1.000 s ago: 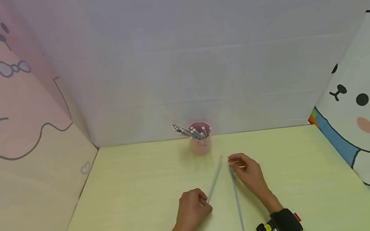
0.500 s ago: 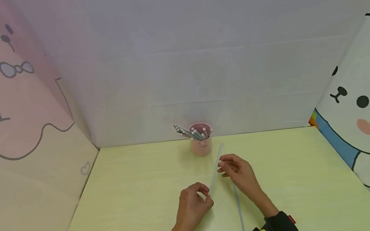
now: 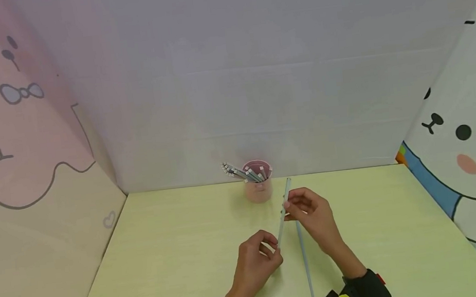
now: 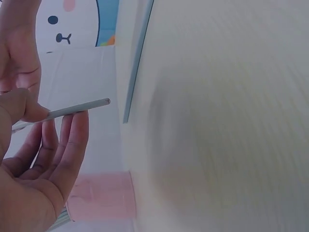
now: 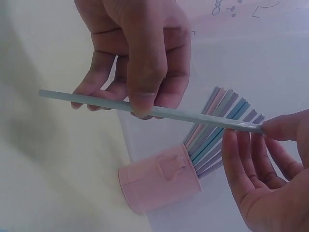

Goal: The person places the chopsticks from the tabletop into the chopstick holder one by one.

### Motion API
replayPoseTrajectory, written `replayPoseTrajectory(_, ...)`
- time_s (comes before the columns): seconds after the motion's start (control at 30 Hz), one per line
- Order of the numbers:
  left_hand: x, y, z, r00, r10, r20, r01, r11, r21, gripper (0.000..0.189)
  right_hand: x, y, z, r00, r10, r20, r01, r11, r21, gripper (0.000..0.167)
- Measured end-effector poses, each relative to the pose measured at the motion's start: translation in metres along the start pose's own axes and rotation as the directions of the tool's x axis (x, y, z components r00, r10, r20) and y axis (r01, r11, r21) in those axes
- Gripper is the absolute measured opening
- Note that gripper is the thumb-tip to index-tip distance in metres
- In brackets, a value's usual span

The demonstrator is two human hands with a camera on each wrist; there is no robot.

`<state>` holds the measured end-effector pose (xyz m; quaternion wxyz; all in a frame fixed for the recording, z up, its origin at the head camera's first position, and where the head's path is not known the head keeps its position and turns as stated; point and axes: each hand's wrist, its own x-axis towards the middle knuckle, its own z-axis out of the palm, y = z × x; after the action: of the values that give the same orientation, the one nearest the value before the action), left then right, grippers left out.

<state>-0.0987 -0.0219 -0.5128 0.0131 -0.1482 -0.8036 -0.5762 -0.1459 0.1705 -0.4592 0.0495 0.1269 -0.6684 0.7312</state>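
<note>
A slim pale green stick (image 3: 281, 228) is held off the table, slanting up and away. My left hand (image 3: 259, 263) pinches its near end between thumb and fingers. Farther up, my right hand (image 3: 315, 214) grips it with the thumb on one side and the fingers on the other. In the right wrist view the held stick (image 5: 186, 115) spans both hands, one end sticking out past the right fingers. The stick's near end (image 4: 99, 103) juts from the left fingers in the left wrist view. A second pale blue stick (image 3: 306, 264) lies on the table below my right hand.
Near the back edge stands a pink cup (image 3: 257, 193) holding several similar sticks (image 5: 219, 118), which lean out to one side. The pale yellow table (image 3: 167, 259) ends at a plain back wall (image 3: 232, 100). Cartoon-printed panels flank both sides.
My right hand has moved left from the table stick's far end to the other stick and taken hold of it. My left hand has lifted that stick and shifted slightly right.
</note>
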Motion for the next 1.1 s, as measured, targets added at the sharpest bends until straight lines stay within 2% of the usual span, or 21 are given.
replayPoseTrajectory(0.23,0.002,0.002,0.005,0.999,0.032,0.021,-0.031,0.997,-0.071,0.018,0.006,-0.014,-0.001,0.997,-0.051,0.05,0.053,0.998,-0.041,0.02)
replayPoseTrajectory(0.33,0.002,0.001,0.006,0.999,0.041,0.032,-0.039,0.996,-0.075,0.018,0.011,-0.02,-0.002,0.995,-0.077,0.062,0.082,0.994,-0.078,0.02)
replayPoseTrajectory(0.43,0.0,-0.002,0.006,0.998,0.049,0.033,-0.048,0.998,-0.04,0.019,0.019,-0.028,-0.004,0.992,-0.116,0.045,0.12,0.987,-0.102,0.021)
replayPoseTrajectory(0.57,-0.005,-0.007,0.006,0.998,0.04,0.048,-0.04,0.999,0.005,0.023,0.033,-0.04,-0.007,0.981,-0.193,-0.016,0.19,0.973,-0.129,0.021)
replayPoseTrajectory(0.7,-0.008,-0.01,0.004,0.997,0.018,0.074,-0.02,1.0,0.023,0.025,0.048,-0.051,-0.011,0.948,-0.311,-0.072,0.289,0.932,-0.219,0.021)
replayPoseTrajectory(0.8,-0.01,-0.011,0.003,0.996,-0.007,0.084,0.004,0.999,0.044,0.024,0.058,-0.061,-0.011,0.903,-0.42,-0.087,0.373,0.87,-0.322,0.023)
replayPoseTrajectory(0.9,-0.011,-0.012,0.001,0.995,-0.035,0.094,0.029,0.998,0.064,0.023,0.065,-0.074,-0.008,0.861,-0.5,-0.093,0.432,0.816,-0.383,0.022)
replayPoseTrajectory(1.1,-0.012,-0.014,-0.001,0.99,-0.078,0.121,0.069,0.995,0.074,0.021,0.075,-0.086,-0.002,0.816,-0.567,-0.116,0.49,0.783,-0.383,0.02)
